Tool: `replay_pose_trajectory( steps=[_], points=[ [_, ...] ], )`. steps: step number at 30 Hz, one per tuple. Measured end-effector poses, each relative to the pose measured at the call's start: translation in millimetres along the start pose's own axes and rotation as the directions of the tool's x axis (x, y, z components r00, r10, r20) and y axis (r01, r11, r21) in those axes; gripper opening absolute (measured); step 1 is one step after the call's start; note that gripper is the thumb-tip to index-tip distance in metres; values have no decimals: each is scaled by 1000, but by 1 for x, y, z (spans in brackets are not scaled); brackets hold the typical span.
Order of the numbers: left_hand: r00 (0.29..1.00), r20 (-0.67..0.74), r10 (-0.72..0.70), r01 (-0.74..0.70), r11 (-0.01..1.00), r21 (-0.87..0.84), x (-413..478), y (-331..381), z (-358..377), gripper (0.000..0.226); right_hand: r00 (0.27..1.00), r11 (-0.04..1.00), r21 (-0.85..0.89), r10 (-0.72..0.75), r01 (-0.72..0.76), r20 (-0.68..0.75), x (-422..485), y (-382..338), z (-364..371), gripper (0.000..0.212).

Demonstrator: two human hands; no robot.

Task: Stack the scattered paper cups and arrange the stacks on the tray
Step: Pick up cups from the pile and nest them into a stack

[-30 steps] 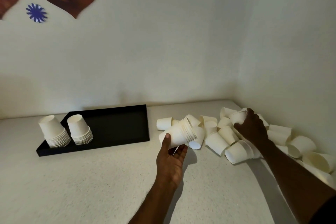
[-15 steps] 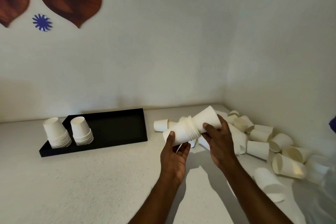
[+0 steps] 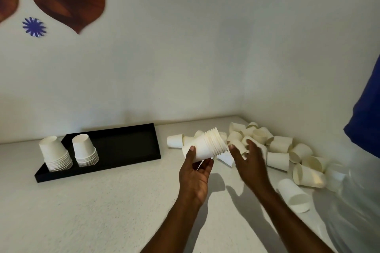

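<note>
My left hand (image 3: 195, 172) grips a stack of white paper cups (image 3: 205, 147), held on its side above the counter with the rims pointing right. My right hand (image 3: 249, 163) hovers just right of the rims, fingers spread and holding nothing. Behind it, several loose white cups (image 3: 277, 146) lie scattered toward the corner of the counter. One cup (image 3: 294, 195) lies alone nearer to me. A black tray (image 3: 127, 146) sits at the left with two upside-down stacks on its left end: the left stack (image 3: 55, 154) and the right stack (image 3: 85, 150).
Pale walls meet in a corner behind the cup pile, closing off the counter's back and right side. A blue sleeve (image 3: 366, 121) shows at the right edge. Something clear and blurred (image 3: 353, 201) lies at the lower right.
My right hand carried a cup from the pile and pushed it into the stack in my left hand. It has now let go and drawn slightly away, empty.
</note>
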State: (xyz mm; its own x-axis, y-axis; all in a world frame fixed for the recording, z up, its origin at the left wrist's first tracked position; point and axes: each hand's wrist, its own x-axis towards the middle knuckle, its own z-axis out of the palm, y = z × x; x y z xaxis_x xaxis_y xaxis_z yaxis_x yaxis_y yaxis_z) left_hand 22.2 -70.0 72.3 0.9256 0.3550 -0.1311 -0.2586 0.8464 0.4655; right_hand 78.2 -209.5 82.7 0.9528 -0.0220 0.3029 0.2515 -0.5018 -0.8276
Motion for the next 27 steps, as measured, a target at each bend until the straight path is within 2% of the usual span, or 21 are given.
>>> replay_pose_trajectory(
  steps=[1,2,3,5,6,9,11,14,16,18,20,21,23,27],
  points=[
    [1000,5,-4,4,1000,-4,1,1,-1,37,998,957,-290,0,-18,-64,4,11,-13,81],
    [1000,8,-8,8,1000,-8,2,1,-3,36,995,849,-524,23,-68,-92,9,22,-26,80],
    [1000,9,-12,12,1000,-12,2,2,-4,34,989,734,-663,111,-147,-97,12,32,-40,79],
    [1000,4,-23,23,1000,-11,5,1,-7,32,942,584,-770,329,-256,-64,15,47,-63,69],
    [1000,0,-29,29,1000,-5,6,-1,-8,32,916,533,-808,401,-250,-19,15,53,-71,60],
    [999,-6,-48,48,999,7,9,-7,-9,33,823,449,-874,558,-185,112,19,70,-80,49],
    [998,-3,-57,57,998,5,11,-10,-8,35,797,425,-872,600,-242,71,19,77,-81,47],
    [998,10,-60,60,998,14,15,-11,-7,38,838,471,-836,545,-282,24,21,83,-81,45],
    [998,14,-59,59,998,22,18,-11,-6,39,889,607,-755,452,-248,71,27,79,-78,54],
    [998,13,-60,59,998,29,20,-9,-7,39,929,824,-539,319,-174,188,34,68,-76,57],
    [998,10,-62,62,997,37,22,-8,-8,33,947,976,-181,167,-119,276,37,47,-73,53],
    [998,8,-64,64,997,41,22,-8,-9,30,947,995,-34,100,-93,305,37,35,-72,52],
    [998,5,-63,62,997,53,23,-6,-11,29,933,991,120,17,-64,359,39,15,-67,54],
    [999,11,-48,47,994,102,20,-3,-13,37,886,994,107,-39,-12,462,43,-7,-57,64]
  ],
)
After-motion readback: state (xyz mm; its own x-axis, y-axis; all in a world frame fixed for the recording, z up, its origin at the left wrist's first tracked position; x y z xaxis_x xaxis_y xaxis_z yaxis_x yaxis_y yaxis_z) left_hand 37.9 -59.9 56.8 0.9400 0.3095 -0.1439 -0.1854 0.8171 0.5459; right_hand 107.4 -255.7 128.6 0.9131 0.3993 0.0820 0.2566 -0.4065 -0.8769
